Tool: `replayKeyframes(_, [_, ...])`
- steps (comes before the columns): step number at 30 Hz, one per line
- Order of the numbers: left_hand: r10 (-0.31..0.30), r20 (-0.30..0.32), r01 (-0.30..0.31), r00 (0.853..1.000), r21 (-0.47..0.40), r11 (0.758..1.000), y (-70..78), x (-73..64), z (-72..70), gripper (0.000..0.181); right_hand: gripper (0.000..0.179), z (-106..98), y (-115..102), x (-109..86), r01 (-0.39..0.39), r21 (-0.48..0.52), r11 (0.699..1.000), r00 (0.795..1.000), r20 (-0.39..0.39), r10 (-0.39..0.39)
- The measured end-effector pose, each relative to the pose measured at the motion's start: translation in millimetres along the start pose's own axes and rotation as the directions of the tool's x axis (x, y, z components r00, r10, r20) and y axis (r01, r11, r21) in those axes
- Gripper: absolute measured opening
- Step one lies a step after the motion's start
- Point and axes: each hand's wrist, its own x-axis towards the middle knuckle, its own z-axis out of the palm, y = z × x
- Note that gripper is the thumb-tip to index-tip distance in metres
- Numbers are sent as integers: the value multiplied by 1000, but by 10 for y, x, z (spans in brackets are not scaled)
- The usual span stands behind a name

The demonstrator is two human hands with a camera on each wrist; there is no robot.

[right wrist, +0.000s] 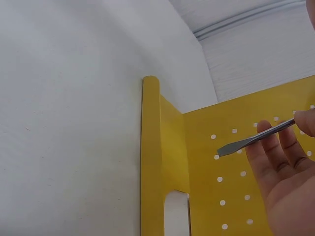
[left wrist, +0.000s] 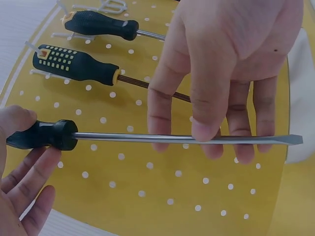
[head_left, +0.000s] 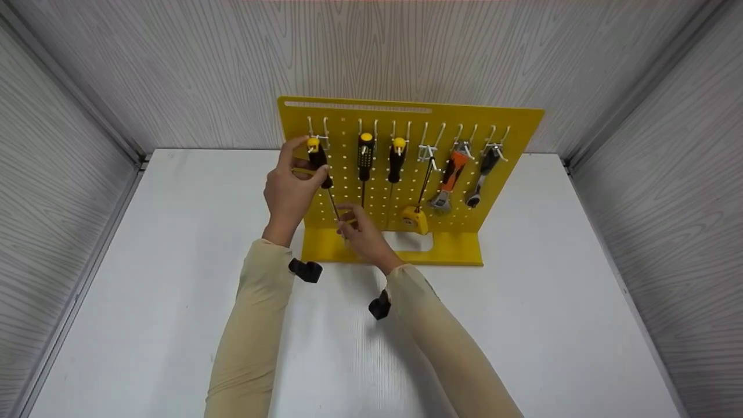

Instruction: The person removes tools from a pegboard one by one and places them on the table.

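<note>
A slotted screwdriver (head_left: pixel 318 158) with a black handle and yellow end slants down in front of the yellow pegboard (head_left: pixel 519 125), at its left end. My left hand (head_left: pixel 293 188) grips the handle between thumb and fingers, close to the leftmost hook; whether the hook passes through the handle cannot be made out. Lower down, my right hand (head_left: pixel 365 238) pinches the steel shaft (left wrist: pixel 133 137) between thumb and fingers. The flat blade (right wrist: pixel 232 147) sticks out past the right fingers, apart from the board.
Two more screwdrivers (head_left: pixel 365 157) (head_left: pixel 397 159) hang to the right. Beyond them hang a yellow tape measure (head_left: pixel 414 219), an orange-handled adjustable wrench (head_left: pixel 451 174) and a black-and-grey tool (head_left: pixel 485 174). The board's base (head_left: pixel 458 249) stands on a white table (head_left: pixel 580 325) between panelled walls.
</note>
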Motion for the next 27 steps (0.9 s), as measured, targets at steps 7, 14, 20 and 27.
replayKeyframes(7, [-6,5,6,1000,4,1000,32,-29,-15,54,30,-9,-20,-70,22,-23,999,1000,-4,-22])
replayKeyframes(14, [32,1,-32,999,-11,999,73,-68,-27,55,31,-38,-32,-167,55,-37,998,998,10,-55])
replayKeyframes(20, [35,16,-34,999,-43,998,84,-119,-45,56,30,-92,-31,-252,86,-57,995,996,34,-84])
replayKeyframes(27, [25,-13,-25,1000,-47,999,85,-152,-112,55,31,-60,-95,-322,138,-103,985,988,81,-130])
